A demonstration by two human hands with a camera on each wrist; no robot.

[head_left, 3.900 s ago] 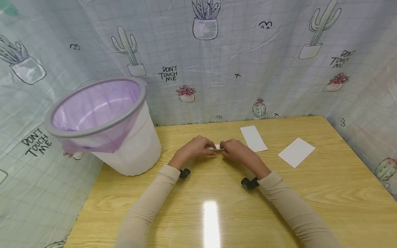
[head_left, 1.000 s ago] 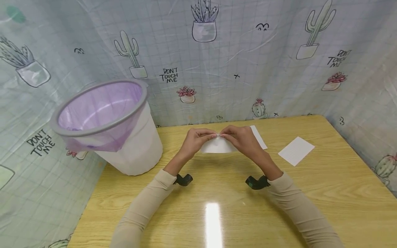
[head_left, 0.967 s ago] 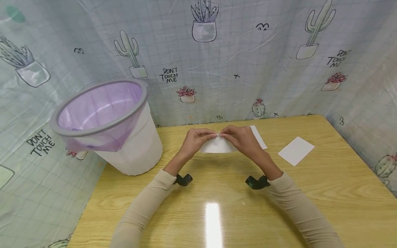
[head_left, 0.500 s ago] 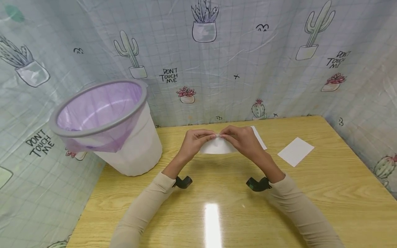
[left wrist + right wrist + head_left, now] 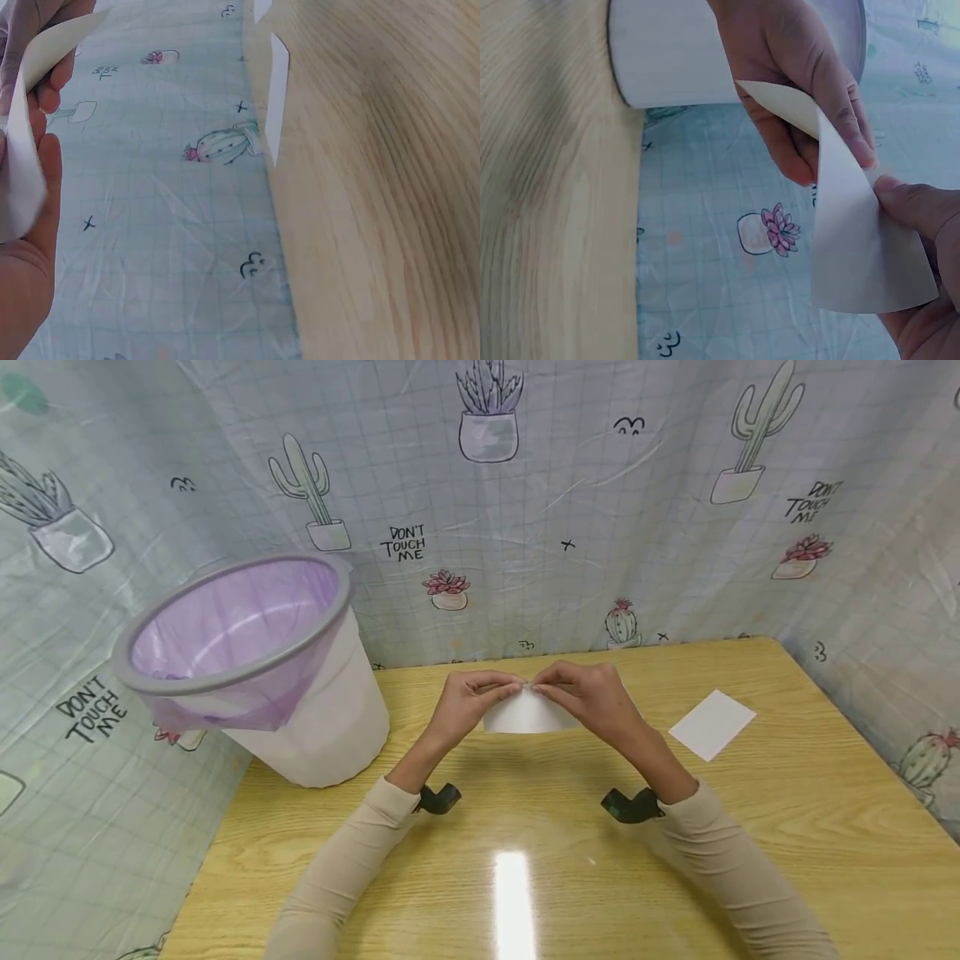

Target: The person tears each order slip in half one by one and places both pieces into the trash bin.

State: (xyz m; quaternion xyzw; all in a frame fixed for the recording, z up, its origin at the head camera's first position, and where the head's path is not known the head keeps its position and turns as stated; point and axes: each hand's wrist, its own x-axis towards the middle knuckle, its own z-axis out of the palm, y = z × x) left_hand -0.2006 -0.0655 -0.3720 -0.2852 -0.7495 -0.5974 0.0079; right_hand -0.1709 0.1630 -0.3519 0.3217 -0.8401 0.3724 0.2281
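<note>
A white sheet of paper (image 5: 525, 717) hangs over the far part of the table, pinched at its upper edge between both hands. My left hand (image 5: 467, 706) pinches it with thumb and fingers from the left; my right hand (image 5: 597, 697) does the same from the right, the thumb tips almost meeting. In the right wrist view the paper (image 5: 862, 255) bends into a curve below the thumbs, with the left hand (image 5: 795, 67) behind it. The left wrist view shows the curved sheet (image 5: 22, 172) at the left edge, partly cut off.
A second white paper (image 5: 712, 725) lies flat on the wooden table (image 5: 420, 893) at right. Another white paper (image 5: 277, 97) lies near the back edge, mostly hidden behind the right hand in the head view. A white bin (image 5: 330, 718) with purple liner stands at left.
Since the earliest frame both hands have raised the paper off the table and turned so its face shows. Over the last second the grip stays nearly the same, with a slight shift of view.
</note>
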